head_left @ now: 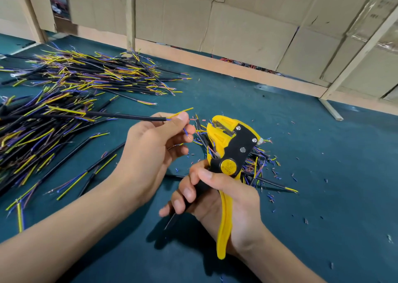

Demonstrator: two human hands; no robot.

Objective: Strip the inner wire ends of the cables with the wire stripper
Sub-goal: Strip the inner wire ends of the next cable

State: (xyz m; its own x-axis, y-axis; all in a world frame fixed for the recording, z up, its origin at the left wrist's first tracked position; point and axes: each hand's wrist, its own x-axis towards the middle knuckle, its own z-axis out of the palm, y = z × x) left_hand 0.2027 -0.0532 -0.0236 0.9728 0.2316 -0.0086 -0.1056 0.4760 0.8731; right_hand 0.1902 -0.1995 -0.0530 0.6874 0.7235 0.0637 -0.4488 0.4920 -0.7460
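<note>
Far left on the teal table [301, 145]: two heaps of black-jacketed cables, one farther back [97, 74] and one nearer [36, 127], too many to count, each sprouting yellow, blue and purplish inner wires at the ends. Just right of the near heap, a few loose cables [86, 173] lying apart on the cloth. Centre-left, one left hand [155, 151], fingers curled, pinching one black cable [125, 116] between thumb and fingertips near its stripped-back end. Jacket running off leftward over the near heap; one yellow inner wire [182, 111] jutting up past the thumb, one blue wire [185, 131] bent down by the fingertips, a thin reddish one blurred beside it. Just right, one wire stripper [231, 153], yellow body with black plate, three silver rivets and a round yellow knob, head pointing toward the held wire ends but not touching. One right hand [217, 198] wrapped around its handles, a yellow handle poking out below the palm. Behind the tool, a smaller pile of cables [262, 164]. Farther right, countless tiny insulation scraps [295, 178] scattered about. Along the back, cardboard panels [247, 24].
</note>
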